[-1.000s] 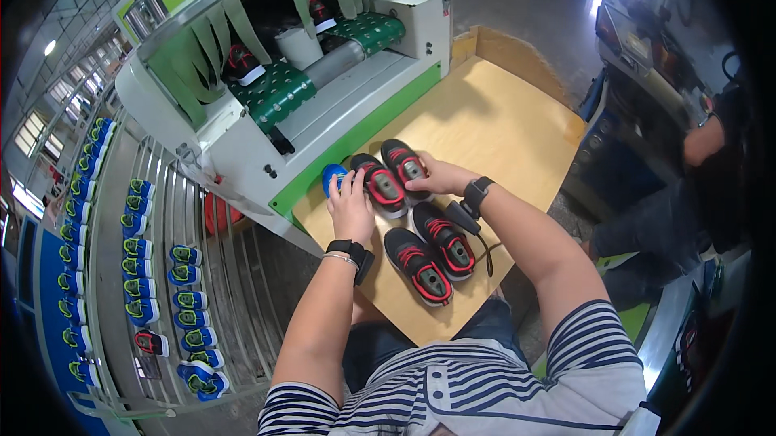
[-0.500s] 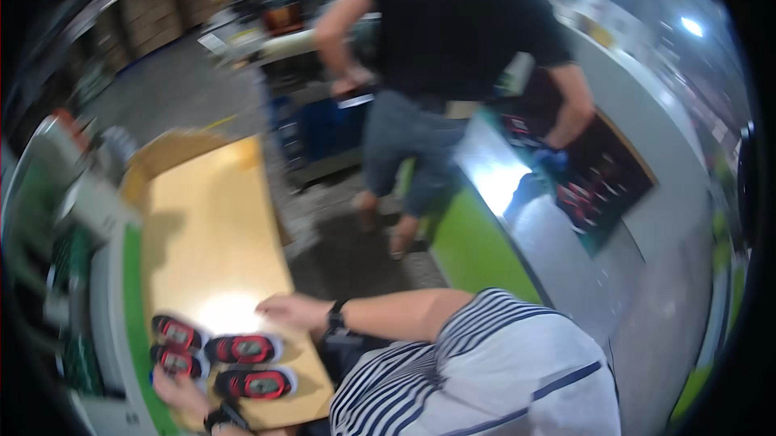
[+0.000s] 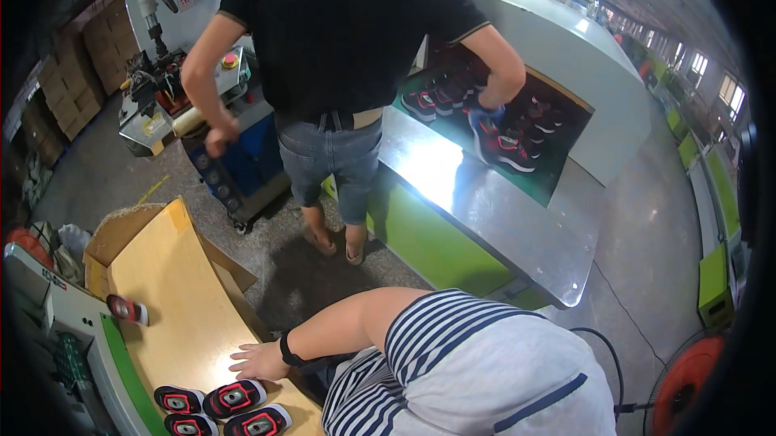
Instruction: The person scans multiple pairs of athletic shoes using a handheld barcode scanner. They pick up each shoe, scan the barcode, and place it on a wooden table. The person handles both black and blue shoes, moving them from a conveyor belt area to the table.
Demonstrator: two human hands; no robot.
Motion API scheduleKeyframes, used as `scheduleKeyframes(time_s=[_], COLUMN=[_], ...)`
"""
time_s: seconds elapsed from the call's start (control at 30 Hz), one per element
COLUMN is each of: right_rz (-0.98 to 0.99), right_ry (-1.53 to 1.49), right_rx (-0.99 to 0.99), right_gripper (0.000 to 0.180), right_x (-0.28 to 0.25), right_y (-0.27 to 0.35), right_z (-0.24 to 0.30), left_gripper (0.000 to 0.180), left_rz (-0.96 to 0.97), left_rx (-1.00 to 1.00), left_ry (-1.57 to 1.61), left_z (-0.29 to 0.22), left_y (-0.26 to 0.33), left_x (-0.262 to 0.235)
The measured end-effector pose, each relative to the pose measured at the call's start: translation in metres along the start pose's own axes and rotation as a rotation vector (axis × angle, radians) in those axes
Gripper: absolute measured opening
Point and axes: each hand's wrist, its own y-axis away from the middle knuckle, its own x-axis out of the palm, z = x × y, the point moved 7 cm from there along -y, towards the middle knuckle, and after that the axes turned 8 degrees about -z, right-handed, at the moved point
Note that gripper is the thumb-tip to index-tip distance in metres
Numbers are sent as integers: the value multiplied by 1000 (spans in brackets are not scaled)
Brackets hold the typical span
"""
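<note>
My right hand [image 3: 263, 361] rests on the light wooden tabletop [image 3: 182, 282], palm down and fingers stretched, with nothing held. Just left of it, at the lower edge, several black shoes with red trim stand close together, the nearest shoe [image 3: 234, 398] a short way from my fingertips. Another shoe [image 3: 128, 309], dark with red, is apart from them at the table's far left edge. My left hand is outside the picture.
Ahead, a person in a black shirt [image 3: 339, 40] reaches with a blue-gloved hand [image 3: 485, 117] to shoes on a green belt [image 3: 541, 181]. A metal-topped machine [image 3: 517, 226] fills the right side. A red fan [image 3: 687, 383] stands low right; cardboard [image 3: 121, 230] edges the table's far end.
My left hand, earlier at the shoes, has left the picture. A single shoe now shows farther up the table's left edge. The whole view has shifted.
</note>
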Motion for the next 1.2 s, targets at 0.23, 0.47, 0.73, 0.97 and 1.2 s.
scheduleKeyframes(time_s=[0.23,0.47,0.73,0.97,1.2], right_rz=[2,-21,-35,-37,-19], right_ry=[-3,-11,-22,-11,-17], right_rx=[20,19,37,40,43], right_gripper=[50,50,48,49,50], right_x=[-17,-13,-12,-7,-11], right_y=[5,5,6,5,5], right_z=[17,22,17,11,14], left_gripper=[47,52,50,48,53], left_rz=[-58,-95,-55,-127,2], left_rx=[-129,-9,-188,-77,-259], left_ry=[120,132,363,211,335], left_z=[9,36,13,6,4], left_y=[-7,1,-2,-5,-6], left_x=[-15,-1,-16,-24,-24])
